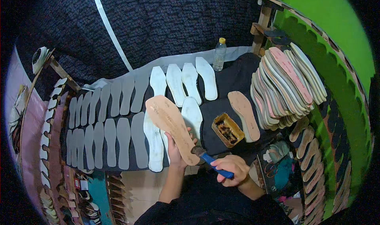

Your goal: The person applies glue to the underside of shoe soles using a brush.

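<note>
a footwear workshop, with stacked soles (279, 89)

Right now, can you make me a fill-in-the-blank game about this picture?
The brush handle in the right hand is coloured ____.
The bottle cap is coloured ____.
The tray lies to the ____ of the sole in the left hand.

Missing words: blue; yellow; right.

Forearms (172, 183) forward, left grip (174, 155) cupped, right grip (234, 169) tightly curled.
</note>
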A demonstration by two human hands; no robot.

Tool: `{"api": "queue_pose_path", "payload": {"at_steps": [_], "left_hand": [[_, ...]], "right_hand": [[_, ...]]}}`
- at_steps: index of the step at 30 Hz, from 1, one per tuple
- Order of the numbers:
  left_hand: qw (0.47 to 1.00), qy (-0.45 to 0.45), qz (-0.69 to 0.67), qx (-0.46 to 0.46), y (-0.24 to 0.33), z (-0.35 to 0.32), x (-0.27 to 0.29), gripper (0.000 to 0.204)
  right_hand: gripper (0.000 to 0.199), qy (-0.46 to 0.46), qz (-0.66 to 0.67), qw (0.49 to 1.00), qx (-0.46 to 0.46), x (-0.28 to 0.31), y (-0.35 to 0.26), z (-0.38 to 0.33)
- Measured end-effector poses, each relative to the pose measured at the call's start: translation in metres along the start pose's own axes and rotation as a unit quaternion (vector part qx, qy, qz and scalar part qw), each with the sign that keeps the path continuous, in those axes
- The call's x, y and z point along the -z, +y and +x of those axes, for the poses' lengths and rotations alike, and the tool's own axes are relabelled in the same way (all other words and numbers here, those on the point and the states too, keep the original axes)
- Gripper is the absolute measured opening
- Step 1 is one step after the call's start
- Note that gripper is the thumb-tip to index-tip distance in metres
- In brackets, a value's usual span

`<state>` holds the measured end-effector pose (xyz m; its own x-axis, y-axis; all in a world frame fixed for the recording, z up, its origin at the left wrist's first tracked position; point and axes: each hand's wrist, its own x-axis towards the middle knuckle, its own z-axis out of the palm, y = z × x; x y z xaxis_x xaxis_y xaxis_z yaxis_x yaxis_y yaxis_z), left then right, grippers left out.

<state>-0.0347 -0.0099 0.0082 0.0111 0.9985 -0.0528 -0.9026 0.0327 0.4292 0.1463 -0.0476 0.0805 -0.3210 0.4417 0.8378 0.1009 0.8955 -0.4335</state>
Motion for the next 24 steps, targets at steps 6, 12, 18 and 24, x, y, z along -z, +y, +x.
{"api": "queue_pose_path", "payload": {"at_steps": [6,12,18,24], "left_hand": [[0.999,-0.003,-0.050,-0.004,0.003,0.000,0.003,0.061],[1.000,0.005,-0.009,0.010,0.000,-0.001,0.005,0.063],[0.999,0.000,-0.007,0.042,-0.006,-0.004,0.001,0.064],[0.998,-0.029,-0.011,0.055,-0.009,-0.007,-0.001,0.063]], "right_hand": [[0.027,-0.002,0.044,0.999,-0.012,0.002,-0.007,-0.005],[0.028,0.013,0.009,1.000,-0.022,-0.003,-0.008,0.006],[0.031,0.066,-0.008,0.997,-0.028,-0.012,-0.005,0.010],[0.030,0.044,-0.017,0.998,-0.049,-0.013,-0.005,0.012]]}}
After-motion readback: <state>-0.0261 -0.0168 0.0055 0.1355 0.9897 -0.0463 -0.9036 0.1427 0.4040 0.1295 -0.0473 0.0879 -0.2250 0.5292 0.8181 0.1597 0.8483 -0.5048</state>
